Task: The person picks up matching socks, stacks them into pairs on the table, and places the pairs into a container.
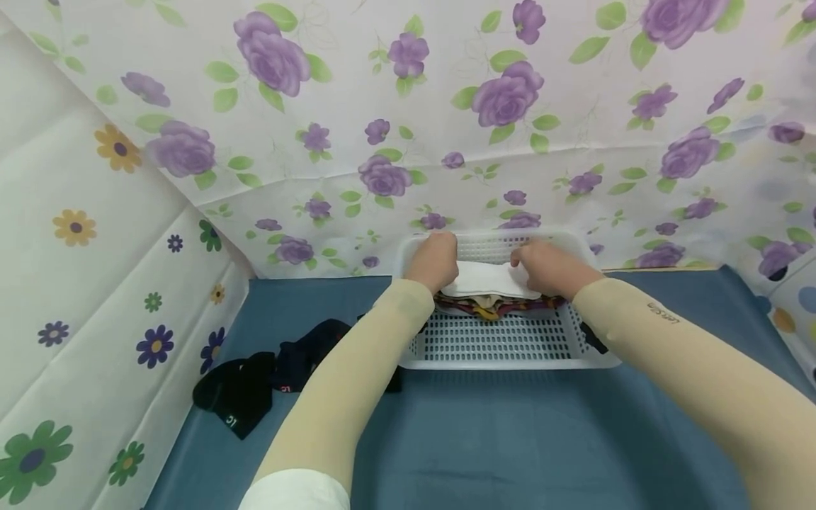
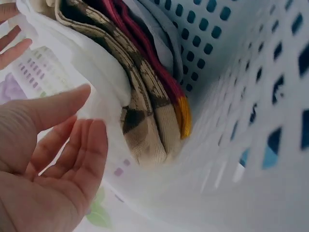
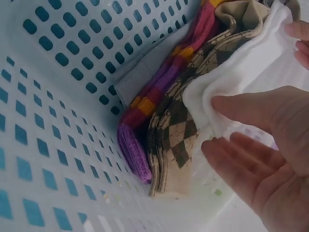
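I have both hands down inside the white basket [image 1: 510, 365], one at each end of a folded white cloth [image 1: 487, 278]. My left hand [image 1: 435, 262] is loosely bent beside its left end, thumb and fingers apart, gripping nothing. My right hand [image 1: 548, 269] is relaxed as well, with the thumb at the edge of the cloth and the fingers spread below; I can't tell how firmly that thumb touches.

The white cloth lies in the far half of the basket, nearest its back wall. Against it, on my side, is a beige and dark brown checked sock [image 3: 176, 145], folded over. Next comes a striped sock [image 3: 161, 87] in maroon, purple and yellow, then a pale grey cloth [image 3: 149, 63], all packed side by side.

The basket stands on the blue desk [image 1: 478, 439], close to a hanging sheet [image 1: 350, 92] printed with purple roses. To its left lie a black garment [image 1: 236, 389] with a small white mark and a navy garment [image 1: 312, 347], the latter partly behind my left sleeve [image 1: 357, 368]. Another black piece [image 1: 594, 338] shows at the basket's right side, and my right sleeve [image 1: 669, 347] bears small dark lettering.
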Demonstrator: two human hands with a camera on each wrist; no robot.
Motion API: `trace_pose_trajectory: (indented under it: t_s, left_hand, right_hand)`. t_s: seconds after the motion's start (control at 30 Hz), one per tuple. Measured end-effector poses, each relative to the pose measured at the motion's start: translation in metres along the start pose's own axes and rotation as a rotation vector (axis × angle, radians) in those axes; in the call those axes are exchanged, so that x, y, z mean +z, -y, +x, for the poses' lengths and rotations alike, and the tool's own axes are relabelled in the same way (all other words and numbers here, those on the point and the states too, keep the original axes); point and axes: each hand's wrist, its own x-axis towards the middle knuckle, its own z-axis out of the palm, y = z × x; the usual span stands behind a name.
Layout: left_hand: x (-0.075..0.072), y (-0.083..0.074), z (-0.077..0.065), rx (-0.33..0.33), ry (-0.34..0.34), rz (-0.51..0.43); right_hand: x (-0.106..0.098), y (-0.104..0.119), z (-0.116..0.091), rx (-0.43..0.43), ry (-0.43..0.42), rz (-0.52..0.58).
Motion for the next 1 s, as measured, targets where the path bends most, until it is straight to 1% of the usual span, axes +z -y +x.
trace_pose_trajectory:
  t_s: [0.07,0.2,0.33,0.47,0.6,0.7,0.8,0.83,0.9,1.0]
  left_hand:
    - [0.000,-0.001,-0.001,-0.009,0.044,-0.014]
    - [0.003,-0.001,-0.004,-0.057,0.116,-0.051]
    - [0.005,0.001,-0.004,-0.065,0.121,-0.060]
    - [0.007,0.002,-0.002,-0.076,0.131,-0.051]
    - [0.004,0.001,-0.003,-0.070,0.155,-0.018]
    - [-0.002,0.000,-0.004,-0.047,0.164,-0.002]
    - [-0.011,-0.001,-0.005,-0.012,0.160,-0.003]
    - [-0.015,-0.001,-0.006,-0.002,0.162,-0.012]
    - [-0.025,-0.003,-0.009,0.024,0.129,-0.028]
    - [-0.043,-0.008,-0.020,0.040,0.098,-0.098]
  right_hand:
    - [0.000,0.000,0.000,-0.007,0.000,-0.020]
    - [0.003,0.001,-0.002,0.016,0.051,-0.042]
    - [0.008,0.000,-0.005,0.044,0.073,-0.025]
    - [0.012,0.000,-0.006,0.057,0.075,-0.011]
    - [0.012,0.000,-0.009,0.063,0.061,0.009]
    - [0.010,-0.002,-0.012,0.071,0.053,0.047]
    - [0.002,-0.003,-0.016,0.060,0.042,0.079]
    - [-0.001,-0.004,-0.018,0.057,0.037,0.089]
    - [-0.010,-0.003,-0.025,0.043,0.023,0.107]
    - [-0.023,-0.002,-0.037,0.037,-0.007,0.159]
